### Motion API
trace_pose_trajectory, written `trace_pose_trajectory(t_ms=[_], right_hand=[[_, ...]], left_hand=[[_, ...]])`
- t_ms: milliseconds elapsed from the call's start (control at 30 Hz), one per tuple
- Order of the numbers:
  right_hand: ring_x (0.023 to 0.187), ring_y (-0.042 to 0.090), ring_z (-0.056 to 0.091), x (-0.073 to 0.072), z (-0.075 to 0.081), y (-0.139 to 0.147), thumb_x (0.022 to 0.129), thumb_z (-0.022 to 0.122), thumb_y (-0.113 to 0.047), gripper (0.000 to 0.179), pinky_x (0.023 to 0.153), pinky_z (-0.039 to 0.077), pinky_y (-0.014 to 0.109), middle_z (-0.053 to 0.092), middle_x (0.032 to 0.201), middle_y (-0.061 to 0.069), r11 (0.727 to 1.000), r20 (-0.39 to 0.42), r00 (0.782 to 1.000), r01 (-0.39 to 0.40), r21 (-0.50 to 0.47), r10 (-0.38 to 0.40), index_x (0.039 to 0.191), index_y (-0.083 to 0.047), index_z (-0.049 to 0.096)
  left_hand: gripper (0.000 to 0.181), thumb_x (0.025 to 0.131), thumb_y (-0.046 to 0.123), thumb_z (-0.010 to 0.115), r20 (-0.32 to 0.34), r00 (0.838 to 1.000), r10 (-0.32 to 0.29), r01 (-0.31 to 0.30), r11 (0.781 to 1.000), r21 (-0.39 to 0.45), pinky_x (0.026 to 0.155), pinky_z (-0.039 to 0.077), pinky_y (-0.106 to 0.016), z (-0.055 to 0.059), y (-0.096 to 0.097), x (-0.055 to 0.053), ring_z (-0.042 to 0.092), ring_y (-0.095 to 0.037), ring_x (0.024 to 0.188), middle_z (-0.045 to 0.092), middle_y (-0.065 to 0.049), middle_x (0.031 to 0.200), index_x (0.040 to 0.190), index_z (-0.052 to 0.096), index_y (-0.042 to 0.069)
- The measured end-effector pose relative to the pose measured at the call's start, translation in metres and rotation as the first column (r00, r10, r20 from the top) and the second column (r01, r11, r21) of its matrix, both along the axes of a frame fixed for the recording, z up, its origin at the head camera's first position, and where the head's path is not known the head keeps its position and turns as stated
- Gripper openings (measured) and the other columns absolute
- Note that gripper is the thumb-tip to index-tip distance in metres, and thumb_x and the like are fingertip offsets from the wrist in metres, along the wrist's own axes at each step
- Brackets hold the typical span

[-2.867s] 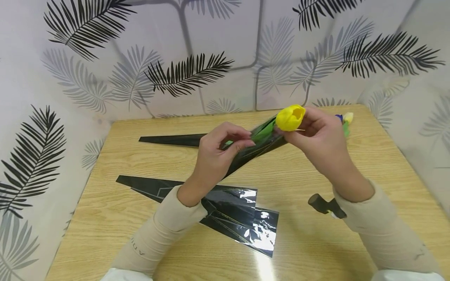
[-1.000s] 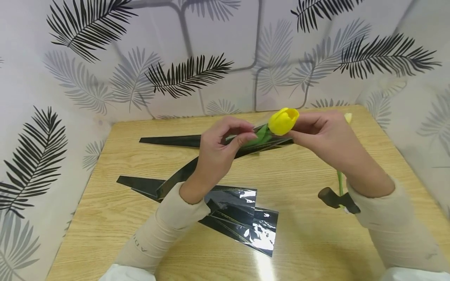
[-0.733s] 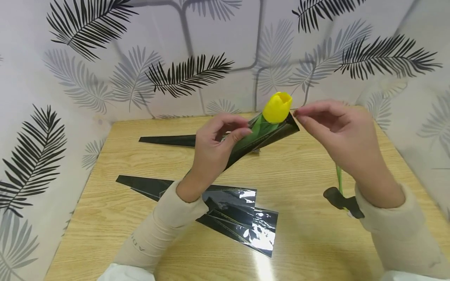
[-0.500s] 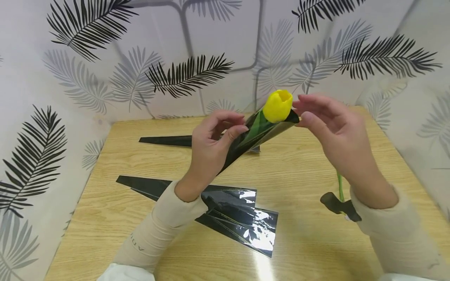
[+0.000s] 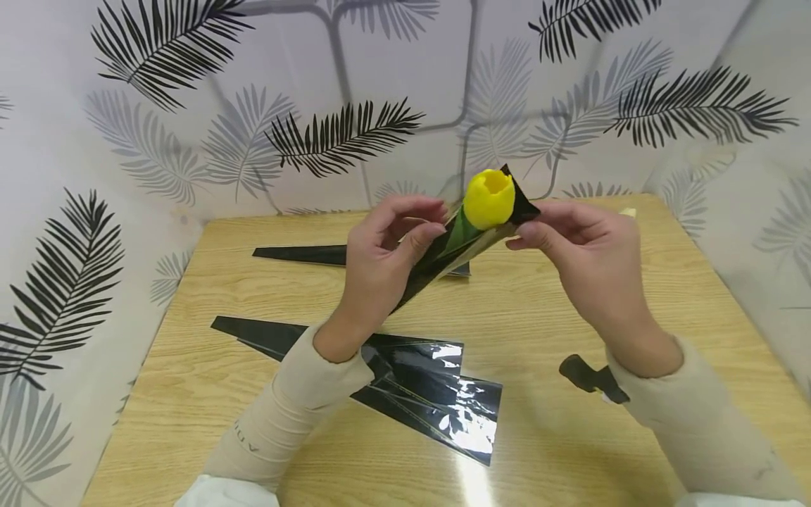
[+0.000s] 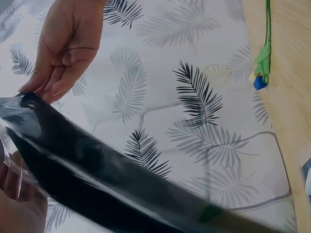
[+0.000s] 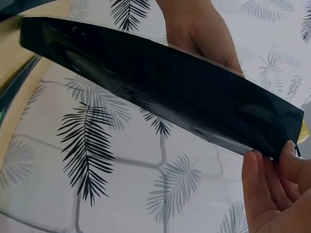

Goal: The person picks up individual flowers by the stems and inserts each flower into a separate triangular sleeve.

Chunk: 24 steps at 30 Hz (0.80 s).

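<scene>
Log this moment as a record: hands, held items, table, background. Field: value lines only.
left hand: holds black sleeve partway along
right hand: pinches its open end
flower: yellow tulip, head showing at that end
sleeve pose: tilted, raised
table: wooden; overlapping flat sleeves nearer, dark strip farther back
partly hidden: dark object by right forearm, identity unclear
background: leaf-patterned wall

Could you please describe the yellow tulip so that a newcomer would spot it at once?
Start at the wooden table and look just above it, where the left hand and the right hand hold a slanting black wrapper. The tulip sits in the wrapper's upper end. Its vivid yellow sets it apart from the black wrapper and the leaf-patterned wall behind.
</scene>
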State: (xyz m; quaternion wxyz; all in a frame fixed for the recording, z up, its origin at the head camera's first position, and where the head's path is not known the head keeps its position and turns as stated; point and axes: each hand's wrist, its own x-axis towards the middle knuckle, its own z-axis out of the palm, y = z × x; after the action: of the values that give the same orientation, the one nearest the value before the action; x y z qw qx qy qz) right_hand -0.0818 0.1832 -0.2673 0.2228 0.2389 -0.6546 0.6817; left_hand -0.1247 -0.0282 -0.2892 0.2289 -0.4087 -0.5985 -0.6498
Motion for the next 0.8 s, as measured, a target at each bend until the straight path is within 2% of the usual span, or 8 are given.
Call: trace_pose_trajectory(t_ms=[133,233,333,400,533,667,800], right_hand=[[0.066,0.018,0.066,-0.002,0.003,-0.003,0.077,0.069,0.010,0.012,0.067,0.054,0.025,0.068,0.079,0.011,0.992,-0.079,0.988,0.130,-0.004,-0.130,0.086,0.017,0.064],[0.062,0.013,0.062,-0.003,0.005,-0.005,0.077,0.070,0.006,0.010,0.062,0.051,0.019,0.068,0.076,0.007,0.965,-0.113,0.966,0.242,0.095,-0.231,0.084,0.013,0.066],[0.065,0.012,0.061,-0.003,0.005,-0.009,0.077,0.070,0.007,0.008,0.063,0.051,0.019,0.067,0.078,0.007,0.937,-0.140,0.952,0.296,0.188,-0.273,0.085,0.009,0.068],[0.067,0.013,0.063,-0.004,0.004,-0.011,0.077,0.070,0.007,0.008,0.064,0.051,0.020,0.067,0.079,0.008,0.932,-0.144,0.949,0.305,0.197,-0.280,0.084,0.009,0.067],[0.065,0.012,0.063,-0.005,0.003,-0.013,0.078,0.070,0.006,0.009,0.064,0.052,0.020,0.067,0.076,0.006,0.947,-0.123,0.948,0.305,0.096,-0.293,0.084,0.012,0.067],[0.061,0.014,0.064,-0.007,0.004,-0.014,0.077,0.071,0.007,0.012,0.064,0.053,0.022,0.067,0.074,0.007,0.965,-0.121,0.958,0.259,-0.036,-0.261,0.082,0.015,0.064],[0.063,0.017,0.066,-0.007,0.004,-0.018,0.077,0.070,0.007,0.014,0.065,0.055,0.026,0.066,0.076,0.011,0.979,-0.134,0.972,0.185,-0.081,-0.195,0.083,0.018,0.062]], left_hand=[[0.022,0.085,-0.005,0.060,0.029,0.999,-0.022,0.022,1.000,-0.002,0.078,0.053,-0.039,0.001,0.000,0.001,0.064,-0.029,0.087,0.063,-0.021,0.098,0.106,0.058,-0.011],[0.024,0.087,0.002,0.060,0.063,0.997,-0.050,0.051,0.998,-0.021,0.080,0.052,-0.039,0.002,0.000,0.004,0.064,-0.028,0.089,0.063,-0.019,0.101,0.109,0.058,-0.009],[0.035,0.089,0.017,0.059,0.089,0.992,-0.095,0.100,0.994,-0.051,0.082,0.051,-0.040,0.000,0.001,0.009,0.062,-0.028,0.094,0.061,-0.019,0.107,0.111,0.056,-0.009],[0.043,0.090,0.026,0.058,0.097,0.988,-0.119,0.124,0.991,-0.053,0.083,0.051,-0.040,-0.002,0.002,0.013,0.060,-0.028,0.097,0.060,-0.020,0.110,0.112,0.055,-0.010],[0.049,0.088,0.031,0.060,0.071,0.990,-0.124,0.125,0.992,0.001,0.080,0.051,-0.045,-0.004,0.005,0.018,0.059,-0.030,0.096,0.059,-0.024,0.107,0.109,0.055,-0.013],[0.039,0.084,0.015,0.066,0.050,0.991,-0.127,0.125,0.992,0.033,0.078,0.052,-0.044,-0.003,0.007,0.018,0.059,-0.030,0.091,0.059,-0.026,0.104,0.107,0.055,-0.015],[0.024,0.080,-0.006,0.065,0.061,0.995,-0.083,0.081,0.996,0.037,0.078,0.053,-0.041,-0.001,0.007,0.018,0.062,-0.027,0.087,0.062,-0.024,0.100,0.103,0.059,-0.014]])
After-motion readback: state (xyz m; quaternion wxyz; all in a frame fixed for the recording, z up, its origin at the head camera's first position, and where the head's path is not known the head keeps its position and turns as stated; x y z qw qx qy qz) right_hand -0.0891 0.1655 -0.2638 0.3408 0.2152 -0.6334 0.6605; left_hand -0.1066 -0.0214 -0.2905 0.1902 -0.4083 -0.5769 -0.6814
